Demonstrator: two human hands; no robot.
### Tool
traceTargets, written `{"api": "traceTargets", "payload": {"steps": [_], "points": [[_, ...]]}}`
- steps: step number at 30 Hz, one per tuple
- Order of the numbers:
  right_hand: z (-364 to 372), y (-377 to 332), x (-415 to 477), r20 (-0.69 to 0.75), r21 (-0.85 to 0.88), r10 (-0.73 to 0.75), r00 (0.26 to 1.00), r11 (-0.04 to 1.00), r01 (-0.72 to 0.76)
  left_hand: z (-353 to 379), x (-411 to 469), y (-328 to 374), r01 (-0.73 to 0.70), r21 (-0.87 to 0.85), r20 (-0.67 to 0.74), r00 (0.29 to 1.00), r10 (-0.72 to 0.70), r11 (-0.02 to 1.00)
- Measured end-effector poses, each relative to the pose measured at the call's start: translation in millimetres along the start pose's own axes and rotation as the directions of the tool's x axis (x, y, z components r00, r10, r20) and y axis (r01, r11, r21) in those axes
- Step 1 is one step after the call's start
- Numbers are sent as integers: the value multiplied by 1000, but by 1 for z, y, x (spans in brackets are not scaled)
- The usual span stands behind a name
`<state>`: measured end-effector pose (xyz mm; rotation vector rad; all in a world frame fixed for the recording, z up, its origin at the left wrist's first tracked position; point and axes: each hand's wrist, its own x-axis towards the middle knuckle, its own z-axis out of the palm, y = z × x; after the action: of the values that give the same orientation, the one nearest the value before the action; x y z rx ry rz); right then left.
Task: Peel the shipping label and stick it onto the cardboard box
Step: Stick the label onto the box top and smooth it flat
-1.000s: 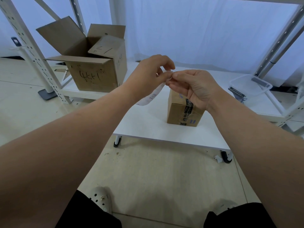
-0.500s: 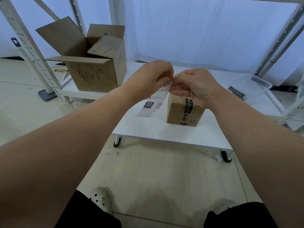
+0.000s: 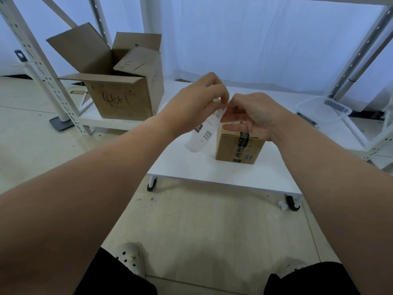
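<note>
A white shipping label (image 3: pixel 204 133) with printed text and a QR code hangs down in the air between my hands. My left hand (image 3: pixel 195 104) pinches its top corner, and my right hand (image 3: pixel 253 113) pinches the same top edge from the right. Below and behind my right hand a small taped cardboard box (image 3: pixel 236 147) stands on a low white table (image 3: pixel 191 165). The box's top is partly hidden by my right hand. The label hangs just left of the box, apart from it.
A large open cardboard box (image 3: pixel 119 99) with handwriting sits on a low shelf at the left. White metal rack posts (image 3: pixel 40 67) rise left and right. A clear plastic tray (image 3: pixel 319 110) lies at the right. My feet stand on the floor below.
The label has swung from a curled strip to hanging down with its printed face toward me. Both hands stay pinched at its top, shifted slightly.
</note>
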<state>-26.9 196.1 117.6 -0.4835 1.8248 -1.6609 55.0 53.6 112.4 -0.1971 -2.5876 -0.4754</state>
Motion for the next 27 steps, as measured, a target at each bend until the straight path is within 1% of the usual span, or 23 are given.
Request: {"api": "traceTargets", "payload": {"steps": [2,6,8,11,14,15,17,19,22,23,25,26,27], "points": [[-1,2,1,-6,15,8,1000,1000,-7,0,-1,1,-18,14,-11,1000,19,1000],[-1,3,2,-16,22,8,1000,1000,-8,0,-2,0,-63,68,12,998,62,996],[-1,4,4,-50,11,4,999,1000,-4,1,-2,0,-61,44,19,998,61,997],[-2,7,8,-108,-59,-21,994,998,15,2,1,-3,-40,-14,49,998,40,999],[-3,9,10,-127,-127,-77,989,990,61,2,4,-3,70,-25,80,994,-68,997],[-4,9,11,-130,-175,-109,986,981,85,2,5,-3,121,-38,84,990,-117,992],[-4,9,10,-126,-297,-165,978,947,121,0,4,-2,197,-117,93,978,-187,973],[-4,10,9,-114,-386,-191,975,913,133,-3,3,-2,262,-252,119,964,-238,932],[-4,12,9,-106,-404,-224,969,900,164,-5,2,0,374,-428,176,927,-331,823],[-4,12,9,-130,-400,-254,959,898,183,-5,3,0,406,-457,182,914,-363,791],[-3,10,9,-226,-409,-334,915,885,222,-5,4,-1,460,-505,181,884,-431,731],[-2,8,8,-272,-407,-352,895,886,224,-5,5,-1,479,-525,178,870,-459,704],[-2,7,8,-295,-395,-337,894,895,207,-6,5,-2,488,-540,172,862,-477,686]]}}
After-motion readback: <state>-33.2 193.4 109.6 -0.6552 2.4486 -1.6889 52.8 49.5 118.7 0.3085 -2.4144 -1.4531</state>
